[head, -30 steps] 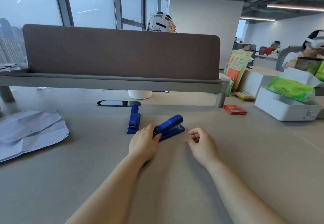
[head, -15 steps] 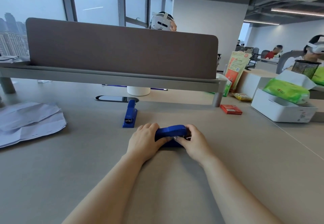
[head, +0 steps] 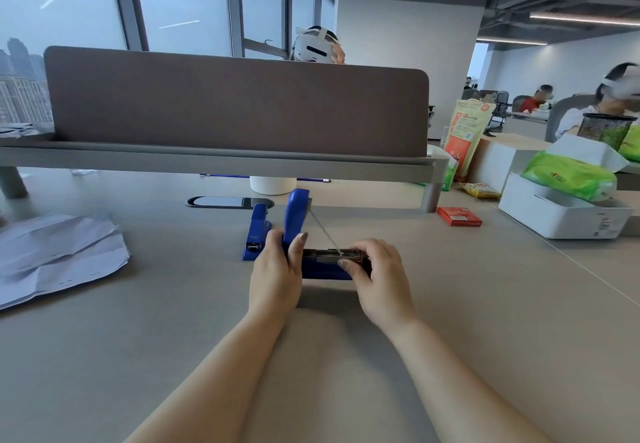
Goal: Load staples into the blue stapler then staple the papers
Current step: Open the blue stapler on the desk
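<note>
Looking down from the head view, we have the blue stapler lying on the surface directly ahead, between our two hands, its long axis running left to right across our front. Our left hand is closed around the hinge end, thumb pressed against the raised lid, which stands nearly upright with a thin spring rod slanting from it down into the open channel. Our right hand curls over the opposite end, fingertips pinching the front of the base and the exposed magazine; both hands are gripping the stapler, neither is free. We judge that the loading step has only just opened, since the channel shows dark and we cannot tell whether any staples sit in it. What matters next, we think, is the small red box well off to the right and farther back, which may hold the staples: our right hand is the nearer one to reach it while the left keeps the lid up. A second blue stapler lies just beyond our left hand, pointing away from us, and the papers sit well apart at the far left, crumpled and untouched.
</note>
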A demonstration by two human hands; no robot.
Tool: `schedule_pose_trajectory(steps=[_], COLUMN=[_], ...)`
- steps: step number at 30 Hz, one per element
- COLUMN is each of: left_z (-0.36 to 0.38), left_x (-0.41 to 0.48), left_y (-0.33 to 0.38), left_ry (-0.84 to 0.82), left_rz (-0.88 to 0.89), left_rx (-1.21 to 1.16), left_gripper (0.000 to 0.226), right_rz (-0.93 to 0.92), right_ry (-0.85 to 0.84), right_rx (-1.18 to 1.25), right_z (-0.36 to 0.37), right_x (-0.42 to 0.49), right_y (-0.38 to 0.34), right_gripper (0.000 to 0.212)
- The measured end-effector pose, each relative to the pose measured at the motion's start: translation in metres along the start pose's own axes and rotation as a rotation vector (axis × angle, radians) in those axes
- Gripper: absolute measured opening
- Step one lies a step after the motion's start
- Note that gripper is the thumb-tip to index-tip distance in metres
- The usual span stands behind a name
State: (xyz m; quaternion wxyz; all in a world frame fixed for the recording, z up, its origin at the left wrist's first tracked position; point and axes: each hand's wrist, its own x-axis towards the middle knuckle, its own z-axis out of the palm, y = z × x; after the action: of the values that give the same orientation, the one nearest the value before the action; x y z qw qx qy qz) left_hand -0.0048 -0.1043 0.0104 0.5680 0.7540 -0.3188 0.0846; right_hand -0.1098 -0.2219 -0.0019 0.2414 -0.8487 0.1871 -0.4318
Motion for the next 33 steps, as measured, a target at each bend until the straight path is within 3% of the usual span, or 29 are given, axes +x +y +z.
schedule_pose_trajectory(steps=[3, 5, 10, 14, 21, 28, 33], left_z=[0.0, -0.001, -0.007, -0.01, -0.017, -0.027, -0.03], left_x=[0.0, 0.001, 0.008, 0.012, 0.016, 0.017, 0.017], left_y=[0.003, 0.003, -0.005, -0.003, -0.008, -0.024, -0.024], left_ry=[0.044, 0.073, 0.001, 0.059, 0.192, 0.424, 0.427], left_rz=[-0.056, -0.13, -0.377, -0.589, -0.572, -0.498, -0.534], left_rx=[-0.145, -0.36, -0.893, -1.141, -0.93, -0.521, -0.402], left_gripper=[0.029, 0.031, 0.06, 0.053, 0.016, 0.036, 0.032], right_rz=[-0.078, -0.109, -0.144, -0.154, 0.019, 0.087, 0.143], right_ry=[0.082, 0.103, 0.12, 0.126, -0.017, -0.214, -0.249], right_rx=[-0.028, -0.029, -0.007, 0.003, 0.116, 0.092, 0.085], right_z=[-0.003, -0.004, -0.006, -0.007, -0.008, -0.002, -0.002], right_x=[-0.001, 0.0, 0.002, 0.003, 0.007, 0.007, 0.008], right_y=[-0.001, -0.001, 0.0, 0.003, 0.015, 0.018, 0.021], right_gripper=[0.017, 0.017, 0.015, 0.017, 0.013, 0.012, 0.014])
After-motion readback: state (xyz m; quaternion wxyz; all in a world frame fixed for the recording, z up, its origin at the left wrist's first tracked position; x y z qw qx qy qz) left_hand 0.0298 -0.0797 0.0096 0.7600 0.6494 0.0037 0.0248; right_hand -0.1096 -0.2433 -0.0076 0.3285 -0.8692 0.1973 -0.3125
